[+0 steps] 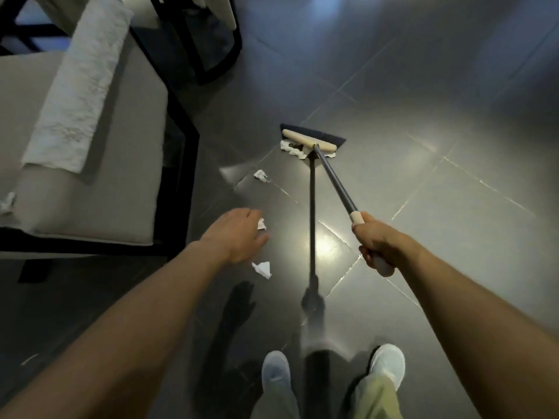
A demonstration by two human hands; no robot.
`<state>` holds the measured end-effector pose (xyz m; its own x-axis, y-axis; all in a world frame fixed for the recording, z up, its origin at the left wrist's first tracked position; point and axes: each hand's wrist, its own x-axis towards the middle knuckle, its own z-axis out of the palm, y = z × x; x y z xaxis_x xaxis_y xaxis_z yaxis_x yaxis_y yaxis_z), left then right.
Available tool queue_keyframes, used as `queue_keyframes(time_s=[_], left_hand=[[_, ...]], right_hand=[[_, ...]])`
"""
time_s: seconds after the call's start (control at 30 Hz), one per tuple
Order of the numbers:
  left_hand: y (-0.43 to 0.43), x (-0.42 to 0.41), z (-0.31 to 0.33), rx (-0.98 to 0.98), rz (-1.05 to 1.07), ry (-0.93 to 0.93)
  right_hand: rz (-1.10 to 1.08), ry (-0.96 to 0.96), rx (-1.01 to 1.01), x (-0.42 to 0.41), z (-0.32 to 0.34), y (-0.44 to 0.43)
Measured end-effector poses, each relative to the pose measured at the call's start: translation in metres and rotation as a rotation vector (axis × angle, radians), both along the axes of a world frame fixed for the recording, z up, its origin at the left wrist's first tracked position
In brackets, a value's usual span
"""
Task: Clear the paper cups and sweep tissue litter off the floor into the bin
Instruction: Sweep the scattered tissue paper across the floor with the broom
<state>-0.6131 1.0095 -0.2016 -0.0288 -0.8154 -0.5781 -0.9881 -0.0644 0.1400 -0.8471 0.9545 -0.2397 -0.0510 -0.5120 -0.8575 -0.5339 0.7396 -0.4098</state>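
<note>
The broom handle [335, 182] is gripped by the right hand [375, 243], with the fingers curled round its pale end. The left hand [237, 234] is held loose and spread, with nothing in it. A tissue clump [292, 149] is seen touching the broom head [308, 140]. One tissue bit [261, 223] is partly hidden by the left hand. The chair [90, 176] is close on the left, and wide floor [438, 207] is seen on the right.

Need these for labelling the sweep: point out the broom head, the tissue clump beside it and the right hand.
broom head [306, 140]: head view, middle of the pale bar.
tissue clump [291, 148]: head view, centre of the white wad.
right hand [376, 241]: head view, knuckles, gripping the broom handle [336, 184].
</note>
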Motion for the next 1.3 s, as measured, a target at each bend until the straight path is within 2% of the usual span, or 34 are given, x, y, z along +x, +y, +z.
queue_keyframes(time_s=[0.3, 0.6, 0.8, 0.93, 1.07, 1.3], left_hand=[[0.079, 0.003, 0.01, -0.024, -0.031, 0.0], [0.216, -0.016, 0.033, -0.036, -0.006, -0.05], [0.289, -0.042, 0.05, -0.056, -0.025, -0.007], [0.32, -0.037, 0.065, -0.061, -0.031, 0.01], [0.336, -0.008, 0.068, -0.104, 0.011, 0.01], [0.34, 0.052, 0.047, -0.071, 0.104, -0.008]], right_hand=[[0.019, 0.006, -0.029, 0.009, 0.009, 0.117], [-0.004, -0.024, 0.02, -0.011, 0.035, 0.27], [0.017, -0.097, -0.07, -0.03, 0.06, 0.361], [-0.014, -0.126, -0.138, -0.035, 0.075, 0.378], [-0.075, -0.139, -0.17, -0.005, 0.074, 0.361], [0.026, -0.08, -0.243, 0.055, 0.053, 0.307]])
